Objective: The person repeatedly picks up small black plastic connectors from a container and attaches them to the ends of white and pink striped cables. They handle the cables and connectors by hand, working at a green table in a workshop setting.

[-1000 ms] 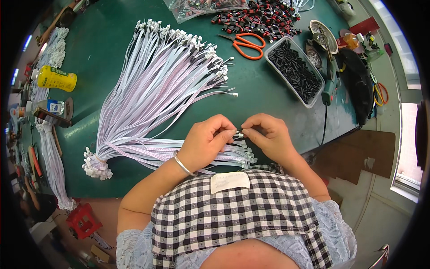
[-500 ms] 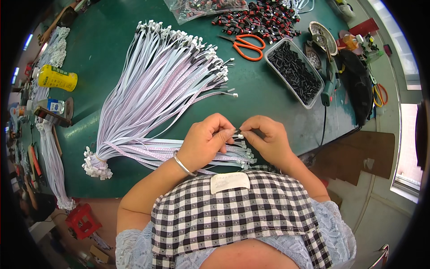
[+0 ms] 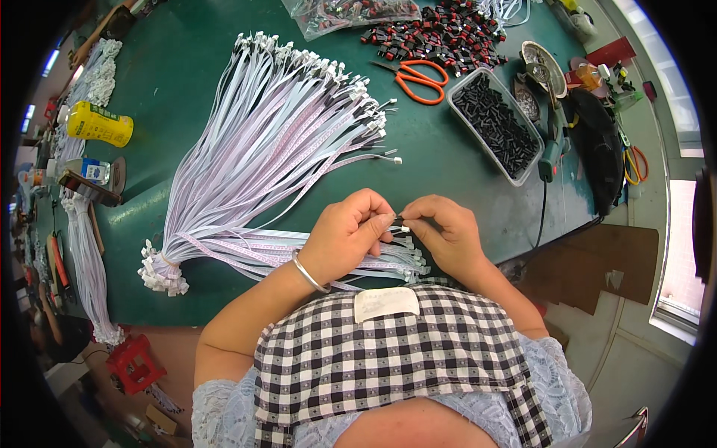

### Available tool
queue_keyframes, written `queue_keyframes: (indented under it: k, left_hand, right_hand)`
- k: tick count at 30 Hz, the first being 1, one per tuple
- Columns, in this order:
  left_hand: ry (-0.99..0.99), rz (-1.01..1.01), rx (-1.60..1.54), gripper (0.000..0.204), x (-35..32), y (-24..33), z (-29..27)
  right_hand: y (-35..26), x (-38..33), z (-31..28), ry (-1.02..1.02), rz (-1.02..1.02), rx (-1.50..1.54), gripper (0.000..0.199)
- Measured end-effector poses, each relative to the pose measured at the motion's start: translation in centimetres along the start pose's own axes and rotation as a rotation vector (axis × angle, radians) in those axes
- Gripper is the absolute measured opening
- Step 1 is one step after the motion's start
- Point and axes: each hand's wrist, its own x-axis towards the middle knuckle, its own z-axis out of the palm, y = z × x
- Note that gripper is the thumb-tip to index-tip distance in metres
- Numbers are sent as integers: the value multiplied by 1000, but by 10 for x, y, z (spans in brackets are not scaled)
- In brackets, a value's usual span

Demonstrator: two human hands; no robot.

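Observation:
A large bundle of flat white and pinkish cables (image 3: 246, 149), tied near its left end, fans out over the green table with small white connectors at its tips. A lower strand group runs toward me beneath my hands. My left hand (image 3: 351, 228), with a bangle at the wrist, pinches a cable end by a small black piece. Facing it, my right hand (image 3: 442, 233) has thumb and forefinger closed at the same spot, by a white connector (image 3: 404, 229). The fingertips partly hide what each one grips. More connector ends (image 3: 414, 263) lie just below the hands.
Beyond my right hand stands a clear tub (image 3: 497, 127) of short black tubes. Orange-handled scissors (image 3: 422, 81) lie near a pile of black and red parts (image 3: 441, 33). A soldering iron (image 3: 551, 153) with a cord is at the right; a yellow bottle (image 3: 99, 124) is at the left.
The view has shifted slightly. Both hands stay together in nearly the same place, and a little more of the black piece shows between the fingertips.

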Motion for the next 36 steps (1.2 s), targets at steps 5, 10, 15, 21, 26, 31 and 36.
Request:
queue_keyframes:
  k: [5, 10, 15, 21, 26, 31, 36]
  left_hand:
    - [-15, 197, 311, 17, -6, 4, -1]
    - [-35, 350, 724, 28, -10, 17, -8]
    - [92, 317, 493, 29, -10, 9, 2]
    - [370, 606, 647, 29, 0, 10, 5]
    - [508, 812, 898, 26, 29, 36, -12]
    - [575, 689, 886, 18, 43, 36, -15]
    - [568, 763, 1190, 14, 54, 16, -19]
  right_hand:
    - [-6, 6, -10, -129, 236, 93, 9]
    - [-5, 7, -18, -223, 350, 242, 8]
    - [-15, 12, -12, -275, 145, -23, 9]
    - [-19, 32, -15, -199, -36, -159, 9]
    - [-11, 73, -18, -77, -132, -126, 9]
    - [1, 103, -17, -168, -150, -234, 12]
    - [4, 84, -26, 4, -429, -650, 12]
